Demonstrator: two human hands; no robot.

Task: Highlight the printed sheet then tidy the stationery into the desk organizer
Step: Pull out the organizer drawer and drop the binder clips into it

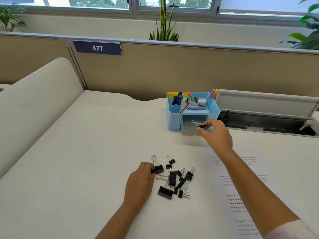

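At the upper left, a beige partition (172,66) carries a dark blue sign (97,47) with the number 477; behind it are windows and green plants. The white desk (77,152) fills the lower frame. At lower centre, the left hand (140,180) pinches a black binder clip (157,168) at the edge of a loose pile of binder clips (176,180). Above, the blue desk organizer (174,118) holds pens and markers. The right hand (216,133) pinches a small binder clip (202,126) in front of the organizer's open drawer. The printed sheet (241,195) lies at lower right, under the right forearm.
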